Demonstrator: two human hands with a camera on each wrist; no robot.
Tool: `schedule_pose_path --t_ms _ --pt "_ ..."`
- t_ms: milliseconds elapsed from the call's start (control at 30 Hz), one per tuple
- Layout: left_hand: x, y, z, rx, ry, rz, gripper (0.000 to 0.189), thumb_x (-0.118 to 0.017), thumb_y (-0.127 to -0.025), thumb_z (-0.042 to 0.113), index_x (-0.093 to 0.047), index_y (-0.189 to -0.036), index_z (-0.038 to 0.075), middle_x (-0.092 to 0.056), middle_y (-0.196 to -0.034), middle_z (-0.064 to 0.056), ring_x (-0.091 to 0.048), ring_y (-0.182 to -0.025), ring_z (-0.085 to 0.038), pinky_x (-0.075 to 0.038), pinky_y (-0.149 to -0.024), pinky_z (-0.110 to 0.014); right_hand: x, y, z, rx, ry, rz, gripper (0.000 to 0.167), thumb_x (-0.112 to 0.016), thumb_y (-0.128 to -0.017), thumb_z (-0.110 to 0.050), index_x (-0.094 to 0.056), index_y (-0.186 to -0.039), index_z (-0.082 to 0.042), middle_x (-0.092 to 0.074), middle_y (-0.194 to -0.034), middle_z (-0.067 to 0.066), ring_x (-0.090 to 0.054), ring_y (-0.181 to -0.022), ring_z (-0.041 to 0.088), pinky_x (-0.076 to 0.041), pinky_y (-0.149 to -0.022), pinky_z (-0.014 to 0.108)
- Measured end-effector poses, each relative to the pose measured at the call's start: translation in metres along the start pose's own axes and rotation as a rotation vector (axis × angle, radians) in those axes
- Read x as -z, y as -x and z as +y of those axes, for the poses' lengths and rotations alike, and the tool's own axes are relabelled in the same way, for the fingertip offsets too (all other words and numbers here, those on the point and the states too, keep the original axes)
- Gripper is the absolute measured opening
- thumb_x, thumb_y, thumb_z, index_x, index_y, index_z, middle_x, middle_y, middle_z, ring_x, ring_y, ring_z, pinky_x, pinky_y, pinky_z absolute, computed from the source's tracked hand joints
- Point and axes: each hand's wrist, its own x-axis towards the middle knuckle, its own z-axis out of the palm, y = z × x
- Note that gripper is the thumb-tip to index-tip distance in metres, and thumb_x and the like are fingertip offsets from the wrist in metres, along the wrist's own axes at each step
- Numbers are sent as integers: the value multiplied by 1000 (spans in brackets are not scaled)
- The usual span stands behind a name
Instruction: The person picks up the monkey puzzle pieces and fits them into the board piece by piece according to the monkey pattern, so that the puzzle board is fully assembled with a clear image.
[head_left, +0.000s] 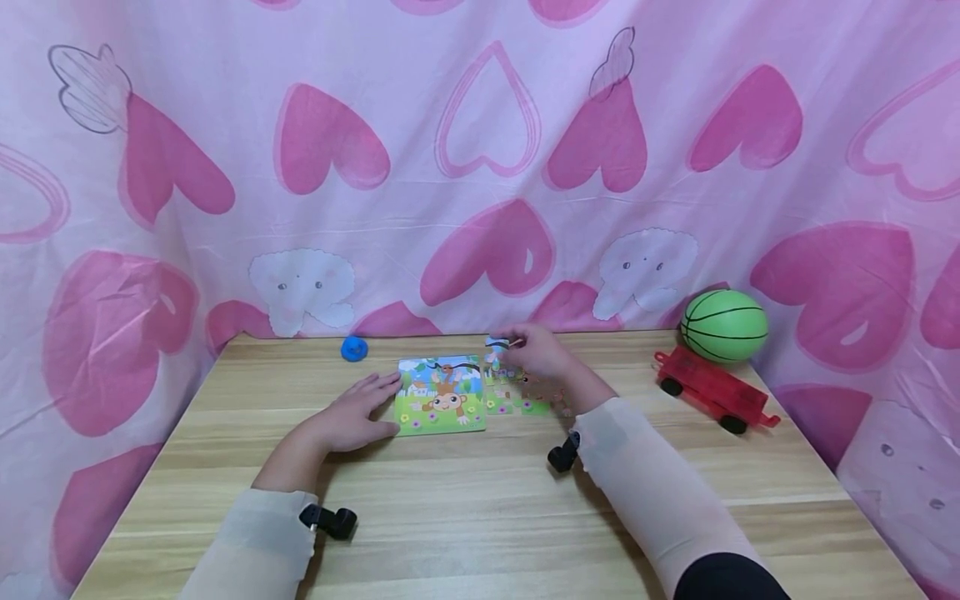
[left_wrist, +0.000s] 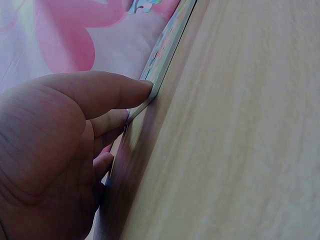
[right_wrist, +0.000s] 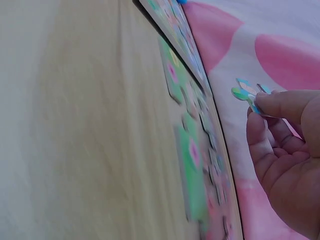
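A jigsaw puzzle (head_left: 441, 396) with a monkey picture lies on the table, a thick board with its pieces fitted together. My left hand (head_left: 356, 417) rests at its left side, fingertips near the upper left edge and thumb near the lower left. In the left wrist view, the thumb (left_wrist: 120, 92) touches the board's corner. My right hand (head_left: 536, 354) is raised over loose puzzle pieces (head_left: 517, 404) just right of the board. Between its thumb and fingers it pinches a small puzzle piece (right_wrist: 245, 91), coloured blue, green and pale pink.
A round blue object (head_left: 354, 348) sits near the table's back edge, left of the board. At the right stand a red toy wagon (head_left: 712, 390) and a green ball (head_left: 724, 325) behind it. A pink heart-patterned curtain (head_left: 480, 167) hangs behind the table (head_left: 450, 517).
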Motion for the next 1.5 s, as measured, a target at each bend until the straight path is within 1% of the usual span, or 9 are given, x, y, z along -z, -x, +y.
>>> schedule_pose_path --t_ms 133,233,367,633,1000,1267,1367,1433,1500 --pt "0 1 0 7 1 -1 83 -71 -99 43 -33 -170 21 -22 -181 0 -7 -169 -42 -16 -131 -74 -11 -2 -3 -14 -34 -12 39 -76 -98 -14 -73 -136 -22 -69 -122 8 -66 -108 25 -63 -90 35" --pt "0 2 1 3 1 -2 84 -71 -99 43 -33 -170 20 -22 -181 -1 -7 -169 -43 -16 -130 -75 -20 -4 -4 -28 -48 -26 38 -76 -98 -15 -74 -134 -25 -69 -122 6 -66 -108 25 -63 -89 34" --pt "-1 2 1 0 3 -3 84 -71 -99 44 -33 -170 20 -23 -181 -2 -7 -169 -43 -16 -130 -75 -30 -7 -5 -16 -6 -46 39 -77 -98 -15 -74 -135 -25 -71 -120 4 -66 -107 23 -60 -91 33" --pt "-1 1 -2 -1 2 1 84 -71 -99 43 -33 -170 20 -22 -181 -1 -7 -169 -43 -16 -130 -75 -45 -13 -12 -18 38 -60 37 -78 -96 -15 -76 -131 -24 -73 -121 3 -65 -110 22 -56 -95 36" --pt "-2 0 -4 1 -7 2 84 -71 -99 43 -33 -170 21 -23 -181 0 -7 -169 -42 -17 -131 -74 -60 -21 -14 -44 163 -37 37 -82 -93 -15 -77 -129 -23 -72 -128 -1 -63 -113 22 -56 -105 43" --pt "-2 0 -3 -5 -7 3 83 -71 -99 43 -33 -170 21 -23 -181 -1 -8 -169 -43 -17 -130 -75 -65 -25 -15 -99 204 -31 40 -84 -93 -16 -77 -130 -26 -71 -126 -1 -62 -113 22 -58 -100 39" --pt "-2 0 -3 -5 -7 3 83 -71 -99 42 -33 -170 20 -23 -181 -1 -8 -169 -42 -17 -131 -74 -65 -25 -16 -100 235 -38 41 -84 -93 -17 -76 -132 -26 -71 -127 0 -62 -110 20 -57 -94 34" --pt "-2 0 -3 -8 -7 3 83 -71 -99 42 -33 -170 20 -23 -181 -1 -8 -169 -43 -17 -130 -75 -64 -25 -17 -101 246 -47 42 -83 -93 -17 -76 -133 -25 -70 -129 1 -63 -105 22 -60 -84 36" --pt "-1 0 -3 -8 -7 2 83 -70 -99 42 -33 -170 20 -23 -181 -1 -8 -169 -43 -17 -131 -74 -63 -25 -19 -100 264 -59 42 -82 -94 -17 -75 -135 -24 -70 -132 2 -64 -105 21 -59 -80 34"
